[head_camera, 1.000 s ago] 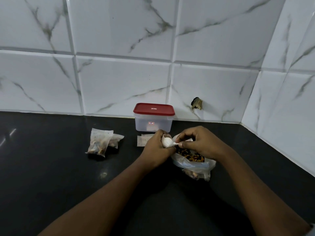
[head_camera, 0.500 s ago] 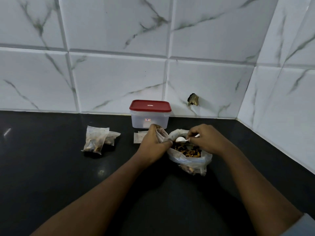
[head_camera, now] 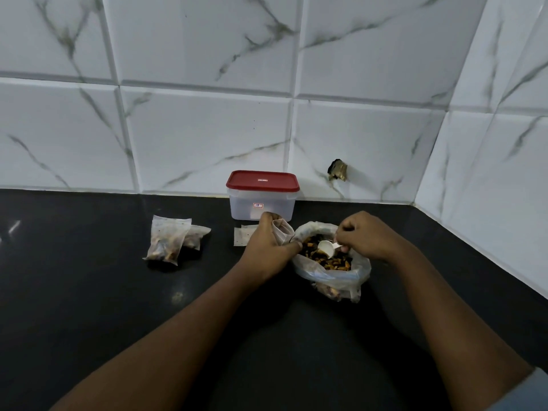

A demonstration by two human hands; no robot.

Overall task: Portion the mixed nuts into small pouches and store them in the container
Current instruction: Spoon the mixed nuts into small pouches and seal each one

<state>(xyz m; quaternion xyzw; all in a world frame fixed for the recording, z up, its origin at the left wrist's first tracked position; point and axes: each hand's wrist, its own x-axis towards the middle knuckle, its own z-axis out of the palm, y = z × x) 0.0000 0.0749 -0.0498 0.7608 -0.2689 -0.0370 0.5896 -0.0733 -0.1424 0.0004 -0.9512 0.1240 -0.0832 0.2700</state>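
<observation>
Nuts [head_camera: 326, 258] sit in an open plastic bag [head_camera: 332, 277] on the dark surface [head_camera: 118, 307], nearest the person among the items laid out. Right hand [head_camera: 366, 235] is closed around the handle of a white spoon [head_camera: 326, 248], its bowl resting on the nuts. Left hand [head_camera: 265, 243] is closed on a small pouch [head_camera: 281, 231], mouth up, just beside the bag rim.

Farther left, two filled pouches [head_camera: 167, 240] lie together. Flat empty pouches [head_camera: 243, 236] lie behind the left hand. Container [head_camera: 262, 195], red lid [head_camera: 262, 180] on, stands at the tiled wall.

Risks, as judged: pouch mouth looks narrow and soft, so a full spoon could spill nuts onto the surface; the bag may slump if the spoon pushes its rim. Lid must come off before storing.
</observation>
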